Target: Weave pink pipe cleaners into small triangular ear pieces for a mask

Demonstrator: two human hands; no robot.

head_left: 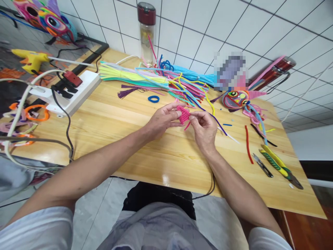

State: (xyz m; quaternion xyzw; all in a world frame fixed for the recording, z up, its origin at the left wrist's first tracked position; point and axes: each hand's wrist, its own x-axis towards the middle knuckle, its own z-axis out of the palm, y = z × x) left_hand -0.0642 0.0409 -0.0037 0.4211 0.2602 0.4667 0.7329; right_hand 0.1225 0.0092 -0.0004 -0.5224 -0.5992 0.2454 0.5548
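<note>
Between my two hands, above the middle of the wooden table (pixel 125 146), is a small pink piece (pixel 183 115) made of bent pipe cleaner laid in close parallel rows. My left hand (pixel 164 119) pinches its left side between thumb and fingers. At its right edge, the thumb and forefinger of my right hand (pixel 204 129) are closed on it. A short pink end sticks out below the piece. Beyond my hands lies a heap of loose pipe cleaners (pixel 187 86), with a yellow and green bundle (pixel 132 77) to its left. A blue ring (pixel 153 99) lies near my left hand.
Yellow-green cutters (pixel 279 165), small snips (pixel 262 165) and a red strip (pixel 248 144) lie to the right. A colourful fish-like figure (pixel 235 99) sits at the back right. On the left are a white power strip (pixel 75 93) and a yellow glue gun (pixel 32 59). A bottle (pixel 147 34) stands behind.
</note>
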